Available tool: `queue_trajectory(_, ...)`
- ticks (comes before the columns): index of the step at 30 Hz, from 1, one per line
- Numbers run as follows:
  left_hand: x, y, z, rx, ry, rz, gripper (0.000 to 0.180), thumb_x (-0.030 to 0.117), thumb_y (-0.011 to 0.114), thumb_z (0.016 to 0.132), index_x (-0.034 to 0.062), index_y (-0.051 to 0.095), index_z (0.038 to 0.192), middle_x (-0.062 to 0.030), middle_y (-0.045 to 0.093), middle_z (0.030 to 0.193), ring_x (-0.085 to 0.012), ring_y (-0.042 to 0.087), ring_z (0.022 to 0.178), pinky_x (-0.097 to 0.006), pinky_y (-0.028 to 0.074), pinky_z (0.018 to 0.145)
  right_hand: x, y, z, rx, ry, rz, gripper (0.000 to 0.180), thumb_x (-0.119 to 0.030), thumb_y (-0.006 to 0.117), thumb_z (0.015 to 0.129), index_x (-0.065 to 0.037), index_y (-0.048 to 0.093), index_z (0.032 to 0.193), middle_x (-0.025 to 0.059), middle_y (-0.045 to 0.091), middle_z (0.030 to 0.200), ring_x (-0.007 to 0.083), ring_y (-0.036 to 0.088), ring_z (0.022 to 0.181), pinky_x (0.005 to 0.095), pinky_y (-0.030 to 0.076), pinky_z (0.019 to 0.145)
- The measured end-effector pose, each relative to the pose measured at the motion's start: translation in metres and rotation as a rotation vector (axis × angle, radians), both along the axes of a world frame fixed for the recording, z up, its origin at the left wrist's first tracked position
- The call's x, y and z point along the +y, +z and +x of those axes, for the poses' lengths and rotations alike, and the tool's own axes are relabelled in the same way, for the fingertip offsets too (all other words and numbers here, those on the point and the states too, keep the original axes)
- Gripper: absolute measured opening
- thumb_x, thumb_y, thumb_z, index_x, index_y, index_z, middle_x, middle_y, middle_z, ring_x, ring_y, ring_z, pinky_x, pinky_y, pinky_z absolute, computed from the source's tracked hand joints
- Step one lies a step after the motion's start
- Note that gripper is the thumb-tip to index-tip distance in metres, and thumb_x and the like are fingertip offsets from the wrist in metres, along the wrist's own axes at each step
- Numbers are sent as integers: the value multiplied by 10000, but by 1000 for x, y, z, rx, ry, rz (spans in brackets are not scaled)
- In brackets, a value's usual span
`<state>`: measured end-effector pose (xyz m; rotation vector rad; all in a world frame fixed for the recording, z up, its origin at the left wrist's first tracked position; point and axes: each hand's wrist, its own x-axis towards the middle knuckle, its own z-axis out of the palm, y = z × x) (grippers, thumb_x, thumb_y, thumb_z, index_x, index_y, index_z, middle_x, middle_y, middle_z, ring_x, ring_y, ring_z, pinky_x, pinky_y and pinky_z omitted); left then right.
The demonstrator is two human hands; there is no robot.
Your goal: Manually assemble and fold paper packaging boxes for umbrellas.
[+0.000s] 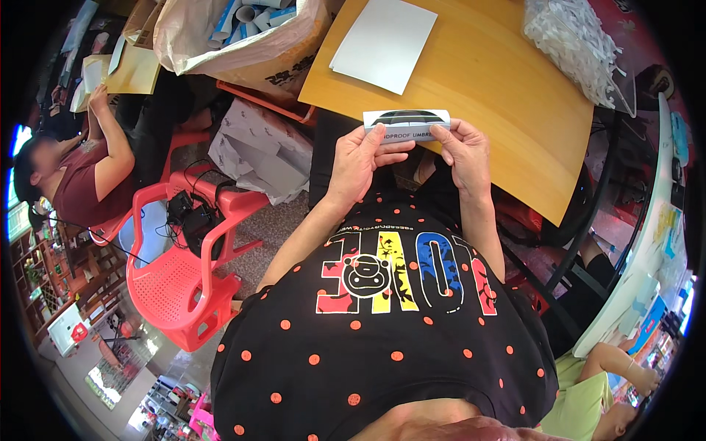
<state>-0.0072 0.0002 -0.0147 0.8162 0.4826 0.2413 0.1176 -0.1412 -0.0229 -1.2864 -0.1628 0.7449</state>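
Both hands hold a curled printed card (406, 126), white and grey with a dark dome-shaped picture, just beyond the near edge of the wooden table (471, 81). My left hand (362, 163) grips its left end, thumb on the front face and fingers bent behind and below. At the right end my right hand (465, 153) pinches it, thumb in front. Whether the card's edges are joined at the back is hidden. Farther off on the tabletop lies a small stack of white sheets (384, 45).
A large white sack (243, 65) of blue-and-white paper tubes stands left of the table. A clear bag of white strips (573, 48) sits at the table's far right. At left are a red plastic chair (173, 294) with a black cable bundle and a seated person (84, 173) holding card.
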Motion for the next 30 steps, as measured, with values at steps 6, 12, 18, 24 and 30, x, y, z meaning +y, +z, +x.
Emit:
queue_trajectory(6, -4, 0, -1, -7, -12, 65, 353, 192, 396, 1018, -105, 512, 1169, -211, 629, 1085, -283, 668, 962, -330, 577, 806, -1, 0, -1, -11, -10, -16, 116, -58, 684, 845, 35, 661, 911, 21, 641, 729, 1, 408, 469, 148, 300, 418)
queue_trajectory(12, -12, 4, 3, 3, 5, 227, 253, 101, 528, 956, -91, 573, 1115, -178, 659, 1025, -236, 679, 919, -290, 576, 778, -2, 1, 0, -27, -21, 1, 131, -74, 691, 843, 34, 666, 913, 20, 647, 716, 4, 418, 474, 157, 310, 419)
queue_trajectory(18, -13, -4, 5, 77, 49, 217, 207, 35, 616, 891, -52, 622, 1079, -157, 675, 1003, -231, 688, 860, -315, 582, 748, -3, 0, -2, -5, -13, 15, 142, -75, 689, 846, 34, 663, 933, 23, 655, 732, 6, 423, 480, 156, 313, 426)
queue_trajectory(24, -8, -6, 5, 77, 72, 212, 209, 39, 611, 895, -55, 619, 1082, -164, 675, 998, -240, 692, 852, -313, 582, 737, -3, 3, 0, -84, 8, -76, 166, -77, 697, 835, 33, 657, 952, 34, 663, 841, 20, 469, 549, 170, 378, 490)
queue_trajectory(30, -2, -5, 2, 68, 104, 338, 200, 29, 609, 894, -70, 625, 1068, -158, 679, 977, -238, 691, 856, -315, 579, 751, -11, 28, 6, -1026, 57, -475, 209, -49, 723, 753, -48, 664, 953, 66, 626, 901, 163, 583, 691, 277, 485, 624)
